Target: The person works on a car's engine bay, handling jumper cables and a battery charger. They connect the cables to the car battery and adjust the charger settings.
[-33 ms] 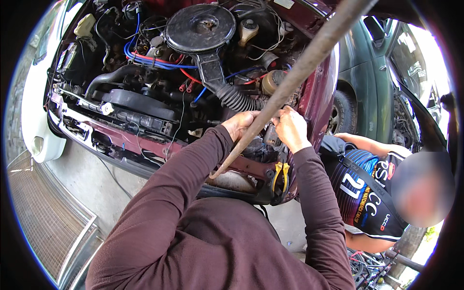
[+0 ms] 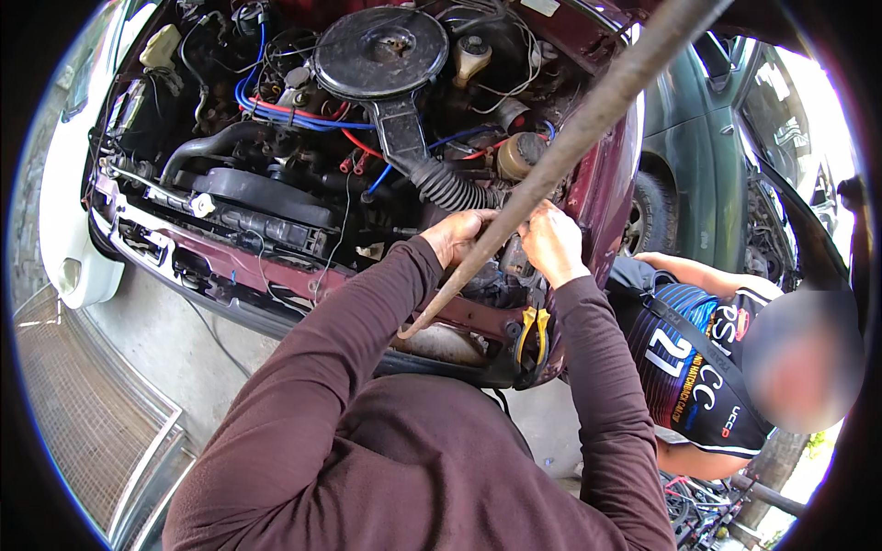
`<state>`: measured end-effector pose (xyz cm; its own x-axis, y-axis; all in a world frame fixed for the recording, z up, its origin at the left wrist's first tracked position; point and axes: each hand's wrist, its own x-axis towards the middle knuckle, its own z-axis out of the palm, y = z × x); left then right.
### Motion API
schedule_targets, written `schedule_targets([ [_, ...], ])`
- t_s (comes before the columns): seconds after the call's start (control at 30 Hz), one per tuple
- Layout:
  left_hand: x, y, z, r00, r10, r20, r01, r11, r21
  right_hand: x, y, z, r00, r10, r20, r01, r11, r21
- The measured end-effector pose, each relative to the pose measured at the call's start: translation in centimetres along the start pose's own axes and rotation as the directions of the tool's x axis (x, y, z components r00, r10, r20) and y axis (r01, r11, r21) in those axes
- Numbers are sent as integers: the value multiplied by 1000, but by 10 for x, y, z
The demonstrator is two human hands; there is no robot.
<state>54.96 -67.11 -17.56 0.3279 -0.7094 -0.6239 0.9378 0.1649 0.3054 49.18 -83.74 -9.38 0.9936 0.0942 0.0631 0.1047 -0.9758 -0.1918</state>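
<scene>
Both of my hands are down in the front corner of an open engine bay, below the end of a black corrugated hose (image 2: 452,186). My left hand (image 2: 454,237) has its fingers bent inward, and a long rusty rod (image 2: 551,170) crosses in front of their tips. On the rod's other side, my right hand (image 2: 553,241) is closed in a pinch. Whatever is between the fingers of either hand is hidden or too small to name. Yellow-handled pliers (image 2: 533,336) hang at the front panel, below my right hand.
A round black air cleaner (image 2: 381,53) sits over the engine, with blue and red cables nearby. The rod slants across the bay from the front panel. To the right, a person in a printed jersey (image 2: 689,354) leans close by a green vehicle (image 2: 694,165). A mesh grille (image 2: 87,404) lies at lower left.
</scene>
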Motion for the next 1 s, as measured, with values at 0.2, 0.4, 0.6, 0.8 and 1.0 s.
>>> schedule_targets([
  [0.2,9,7,-12,1000,-8,-26,7,1000,-16,20,8,18,993,43,109,-37,998,-57],
  [0.4,10,7,-14,999,-24,-47,23,999,-36,25,2,11,985,97,144,-92,995,-41],
  [0.6,11,7,-12,998,-14,-56,12,999,-39,32,-5,6,956,212,202,-202,977,-69],
  [0.8,11,4,-14,997,15,-77,-19,998,-53,33,-19,2,933,302,197,-285,952,-108],
  [1.0,13,4,-17,999,-1,-35,-1,999,-50,29,-34,-2,915,362,181,-341,930,-135],
])
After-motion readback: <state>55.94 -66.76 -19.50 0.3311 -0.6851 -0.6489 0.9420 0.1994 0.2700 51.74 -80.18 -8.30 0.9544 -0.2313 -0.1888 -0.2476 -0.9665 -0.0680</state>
